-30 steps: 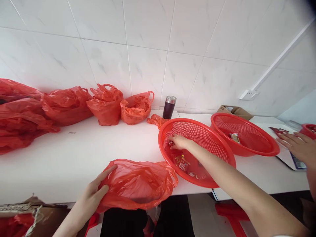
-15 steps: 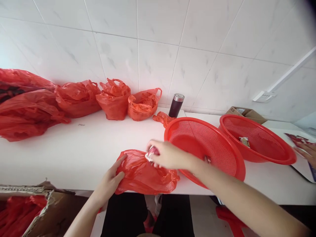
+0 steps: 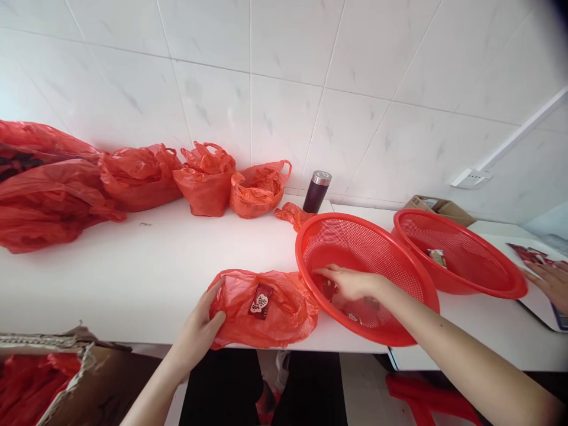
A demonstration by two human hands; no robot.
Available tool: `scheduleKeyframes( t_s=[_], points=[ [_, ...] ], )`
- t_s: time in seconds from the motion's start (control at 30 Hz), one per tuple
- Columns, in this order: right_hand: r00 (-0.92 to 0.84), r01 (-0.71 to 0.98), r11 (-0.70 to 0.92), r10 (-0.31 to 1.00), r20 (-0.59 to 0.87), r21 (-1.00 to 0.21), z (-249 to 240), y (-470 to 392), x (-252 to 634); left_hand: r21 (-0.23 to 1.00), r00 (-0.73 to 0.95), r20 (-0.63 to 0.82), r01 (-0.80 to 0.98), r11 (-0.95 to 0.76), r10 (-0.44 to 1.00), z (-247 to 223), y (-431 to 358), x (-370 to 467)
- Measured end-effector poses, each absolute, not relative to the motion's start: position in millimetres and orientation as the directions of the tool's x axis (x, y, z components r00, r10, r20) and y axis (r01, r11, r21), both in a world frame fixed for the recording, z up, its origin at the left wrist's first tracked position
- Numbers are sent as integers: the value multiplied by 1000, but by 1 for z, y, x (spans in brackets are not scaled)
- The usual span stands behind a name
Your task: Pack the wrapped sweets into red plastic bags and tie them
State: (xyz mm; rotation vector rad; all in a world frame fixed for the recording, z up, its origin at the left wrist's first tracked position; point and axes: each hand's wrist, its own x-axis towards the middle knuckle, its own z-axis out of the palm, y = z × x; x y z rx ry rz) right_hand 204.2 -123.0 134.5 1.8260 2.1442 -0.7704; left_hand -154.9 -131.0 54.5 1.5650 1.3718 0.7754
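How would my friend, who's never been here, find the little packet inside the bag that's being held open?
Start at the near edge of the white table, left of the nearer red basket. There the person's left hand holds a red plastic bag open. Inside lies the packet: darker red than the thin bag around it, with a white patch.
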Motion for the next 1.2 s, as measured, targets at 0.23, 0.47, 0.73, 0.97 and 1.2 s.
scheduleKeyframes(
  t_s=[0.23, 0.47, 0.73, 0.97, 1.2],
  points=[
    [-135, 937, -52, 858, -496, -345, 119, -112, 222, 902, 179, -21, 427, -59, 984, 51, -138, -161],
    [-48, 893, -148, 908, -416, -425, 112, -97, 249, 876, 159, 15, 474, -90, 987, 59, -145, -168],
    [-116, 754, -83, 959, -257, -651, 157, -109, 227, 855, 172, 59, 500, -138, 983, 63, -151, -169],
    [-302, 649, 225, 953, 25, -727, 167, -123, 105, 859, 179, 66, 490, -147, 982, 65, -146, -161],
    [-537, 836, 498, 830, -153, -230, 132, -124, 46, 849, 193, 180, 465, -252, 964, 68, -141, -160]
  ],
)
